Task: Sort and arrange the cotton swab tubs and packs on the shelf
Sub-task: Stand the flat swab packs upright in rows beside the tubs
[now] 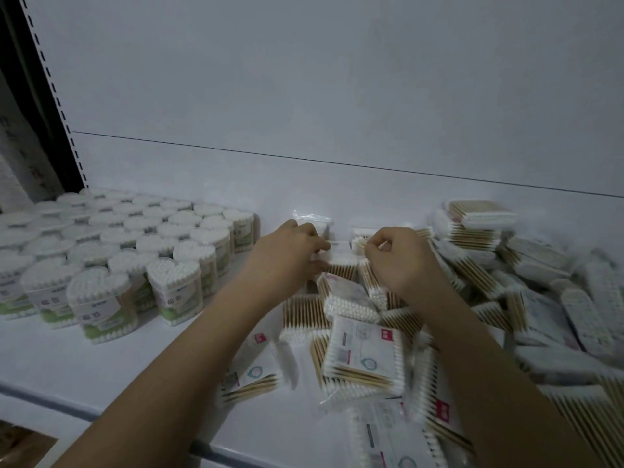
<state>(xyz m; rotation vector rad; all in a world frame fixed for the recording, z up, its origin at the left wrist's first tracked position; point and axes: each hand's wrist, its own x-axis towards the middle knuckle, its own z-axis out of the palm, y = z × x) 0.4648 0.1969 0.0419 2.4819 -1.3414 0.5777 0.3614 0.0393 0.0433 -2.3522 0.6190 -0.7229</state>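
Loose swab packs (366, 361) sprawl nearest me. Both my hands pinch one flat pack (341, 256) by its ends near the back wall, left hand (290, 251) and right hand (398, 261), probably to stand it squarely beside the heart-shaped tubs (135, 251) grouped left.

The packs (557, 298) at right blur and run off the frame's right edge.
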